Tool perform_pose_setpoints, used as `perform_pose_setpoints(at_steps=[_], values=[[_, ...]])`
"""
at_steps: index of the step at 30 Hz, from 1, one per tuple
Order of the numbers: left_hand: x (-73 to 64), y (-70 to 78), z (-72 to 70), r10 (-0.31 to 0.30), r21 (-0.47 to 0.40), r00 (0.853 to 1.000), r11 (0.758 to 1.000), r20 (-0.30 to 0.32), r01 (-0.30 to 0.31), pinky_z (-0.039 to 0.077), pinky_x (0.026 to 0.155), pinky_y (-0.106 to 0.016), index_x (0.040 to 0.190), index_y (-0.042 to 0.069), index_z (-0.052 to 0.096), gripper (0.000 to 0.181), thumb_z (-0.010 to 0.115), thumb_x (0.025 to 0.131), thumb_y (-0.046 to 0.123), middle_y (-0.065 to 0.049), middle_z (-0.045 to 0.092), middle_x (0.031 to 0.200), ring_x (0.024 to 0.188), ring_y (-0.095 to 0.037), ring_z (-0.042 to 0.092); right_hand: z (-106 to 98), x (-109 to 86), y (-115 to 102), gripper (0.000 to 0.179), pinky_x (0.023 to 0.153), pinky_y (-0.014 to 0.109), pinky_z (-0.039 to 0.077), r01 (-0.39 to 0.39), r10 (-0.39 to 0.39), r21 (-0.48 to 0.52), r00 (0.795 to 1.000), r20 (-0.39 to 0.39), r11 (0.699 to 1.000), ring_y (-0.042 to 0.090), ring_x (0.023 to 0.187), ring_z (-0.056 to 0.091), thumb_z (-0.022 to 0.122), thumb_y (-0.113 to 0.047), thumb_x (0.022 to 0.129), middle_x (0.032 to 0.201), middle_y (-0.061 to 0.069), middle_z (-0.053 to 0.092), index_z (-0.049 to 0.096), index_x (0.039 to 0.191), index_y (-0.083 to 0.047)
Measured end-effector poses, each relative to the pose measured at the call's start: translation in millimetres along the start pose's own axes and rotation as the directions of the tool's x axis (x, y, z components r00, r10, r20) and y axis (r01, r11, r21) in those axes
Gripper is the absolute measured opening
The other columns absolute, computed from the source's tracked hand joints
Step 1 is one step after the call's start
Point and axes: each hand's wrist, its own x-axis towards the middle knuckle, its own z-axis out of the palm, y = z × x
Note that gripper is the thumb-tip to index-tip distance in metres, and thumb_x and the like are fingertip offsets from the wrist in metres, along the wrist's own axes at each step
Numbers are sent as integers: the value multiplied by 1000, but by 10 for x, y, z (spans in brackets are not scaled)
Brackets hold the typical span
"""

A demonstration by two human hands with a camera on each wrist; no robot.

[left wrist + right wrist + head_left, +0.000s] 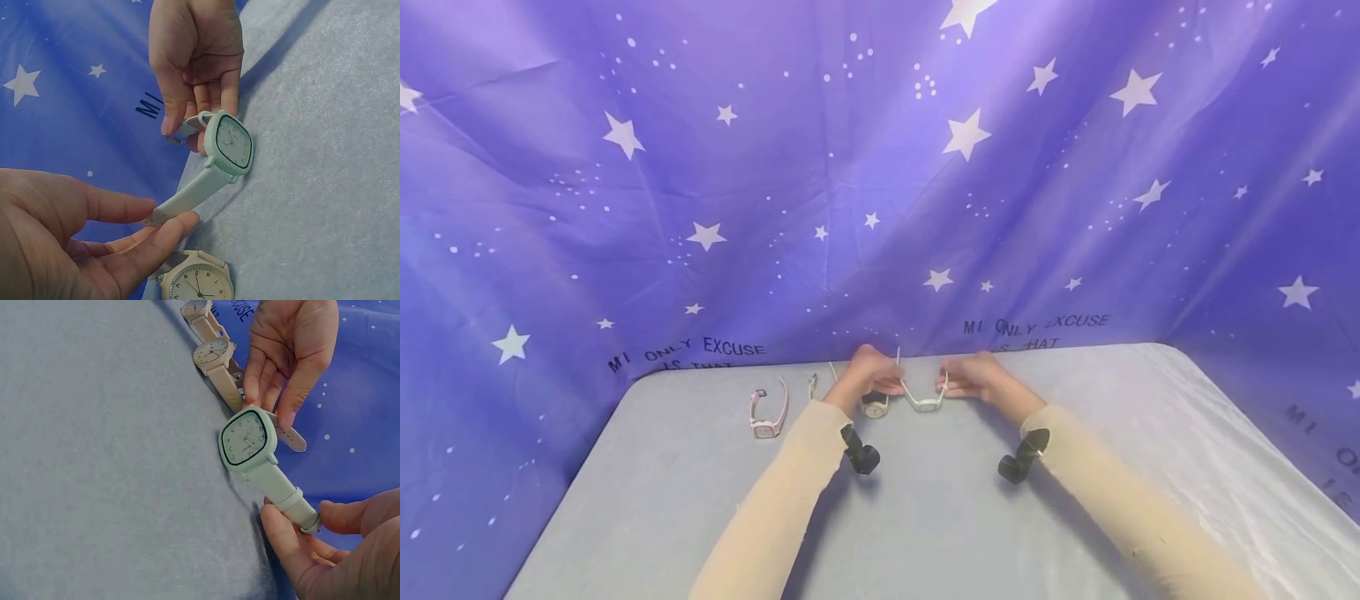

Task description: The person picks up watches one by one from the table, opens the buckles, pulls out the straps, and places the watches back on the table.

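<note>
A pale mint-green wristwatch (pixel 928 406) with a rounded-square face (pixel 245 442) hangs between both hands, its strap unfastened and curving upward at each side. My left hand (pixel 874 372) pinches the holed strap end (pixel 187 199) between thumb and fingers. At the other side, my right hand (pixel 976 377) pinches the buckle end (pixel 306 519). The dial faces away from the backdrop. Just beside my left hand stands a round beige watch (pixel 199 284), partly hidden behind that hand in the head view.
Farther left on the grey cloth-covered table (pixel 940 517) is a pink watch (pixel 765 429) with its strap raised. Between it and my left hand, another watch's strap (pixel 812 386) shows, mostly hidden by the sleeve. A purple star-patterned curtain (pixel 880 167) borders the table's back edge.
</note>
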Motion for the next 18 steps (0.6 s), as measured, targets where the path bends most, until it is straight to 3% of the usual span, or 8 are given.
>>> perform_pose_setpoints(at_steps=[2,10,18], values=[[2,2,-8,0,2,1000,1000,-10,0,64,63,-27,104,-18,62,18,66,87,-11,-17,67,67,50,-18,63,11,10,3,41,75,32,65,8,-8,-3,1000,8,1000,18,73,76,54,-3,103,82,13,76,46,135,21],[-11,-7,27,37,75,998,997,-58,-33,64,64,-29,105,-19,61,22,66,84,-12,-19,68,68,49,-17,63,69,60,35,33,69,27,64,68,-71,-77,997,-36,995,12,63,72,58,-4,101,75,10,75,56,123,21],[5,24,89,57,193,990,981,-132,-30,64,61,-30,110,-17,59,30,65,80,-13,-30,73,83,57,-25,73,66,105,72,34,66,26,64,77,-89,-166,994,-66,983,9,60,69,62,-8,100,74,7,73,60,122,18]])
